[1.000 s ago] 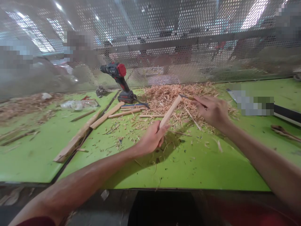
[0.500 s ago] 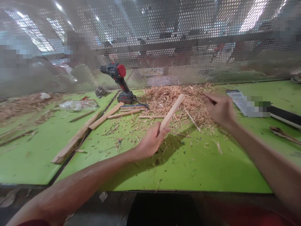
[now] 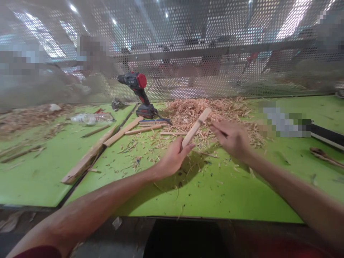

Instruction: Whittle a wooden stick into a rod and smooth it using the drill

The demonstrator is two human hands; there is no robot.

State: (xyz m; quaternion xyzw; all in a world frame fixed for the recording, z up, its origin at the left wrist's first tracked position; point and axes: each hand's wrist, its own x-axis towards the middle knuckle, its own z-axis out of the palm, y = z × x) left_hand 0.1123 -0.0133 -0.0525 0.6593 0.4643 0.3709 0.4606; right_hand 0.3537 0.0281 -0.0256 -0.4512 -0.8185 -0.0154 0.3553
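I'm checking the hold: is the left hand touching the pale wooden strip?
Touching: the head view shows the left hand closed around the near end of the pale wooden strip.

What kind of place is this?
It looks like a woodworking shop, though I can't be sure. There's a pile of curly wood shavings and a cordless drill on the green tabletop, and the left hand holds a strip of wood.

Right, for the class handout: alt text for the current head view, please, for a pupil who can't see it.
A person's left hand grips a pale wooden strip above a green table while the right hand holds a small, blurred blade at the strip. Beyond are a heap of wood shavings and an upright drill.
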